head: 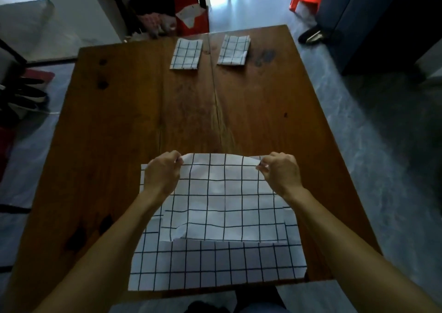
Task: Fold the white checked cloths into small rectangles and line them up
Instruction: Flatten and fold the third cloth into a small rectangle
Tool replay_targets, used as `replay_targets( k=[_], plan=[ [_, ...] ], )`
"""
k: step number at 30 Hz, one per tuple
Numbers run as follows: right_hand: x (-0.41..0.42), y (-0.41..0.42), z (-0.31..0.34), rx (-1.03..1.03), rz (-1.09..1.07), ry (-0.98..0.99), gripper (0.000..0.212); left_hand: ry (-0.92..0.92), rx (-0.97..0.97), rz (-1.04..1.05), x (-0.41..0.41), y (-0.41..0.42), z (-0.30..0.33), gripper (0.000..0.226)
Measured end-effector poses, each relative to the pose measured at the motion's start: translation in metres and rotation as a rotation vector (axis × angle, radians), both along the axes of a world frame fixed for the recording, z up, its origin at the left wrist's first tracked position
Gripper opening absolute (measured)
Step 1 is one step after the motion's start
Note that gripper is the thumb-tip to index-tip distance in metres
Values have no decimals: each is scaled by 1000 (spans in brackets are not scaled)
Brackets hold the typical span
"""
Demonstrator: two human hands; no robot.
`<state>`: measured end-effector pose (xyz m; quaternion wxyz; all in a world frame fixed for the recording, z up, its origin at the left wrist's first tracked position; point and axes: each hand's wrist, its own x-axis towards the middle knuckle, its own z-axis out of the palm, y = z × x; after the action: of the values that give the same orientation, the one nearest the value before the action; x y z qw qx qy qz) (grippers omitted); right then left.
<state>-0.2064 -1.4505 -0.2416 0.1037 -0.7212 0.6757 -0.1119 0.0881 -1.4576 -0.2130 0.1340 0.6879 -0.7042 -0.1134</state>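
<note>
Both hands on the big cloth — fold under way

Left hand [162, 176] and right hand [281, 173] pinch the checked cloth [215, 260] by its corners at the counter's [114, 126] near edge — two folded cloths [186, 54] far side.

Thin matt woven cloth [215, 217] with black grid lines lies on a worn, knotty wooden table [119, 121].

Head camera — high, close, looking forward and down over the table [119, 121].

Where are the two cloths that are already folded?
Head view: both folded cloths lie side by side, apart, at the wooden table's far edge, well beyond the hands.
</note>
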Motion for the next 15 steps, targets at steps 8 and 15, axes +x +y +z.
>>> replay_targets(
  k=[8, 15],
  plan=[
    [27, 8, -29, 46, -42, -6, 54, 5, -37, 67, -4, 22, -36, 47],
    [71, 74, -41, 44, 61, -109, 47, 81, 44, -206, -24, 83, -59, 44]
  ],
)
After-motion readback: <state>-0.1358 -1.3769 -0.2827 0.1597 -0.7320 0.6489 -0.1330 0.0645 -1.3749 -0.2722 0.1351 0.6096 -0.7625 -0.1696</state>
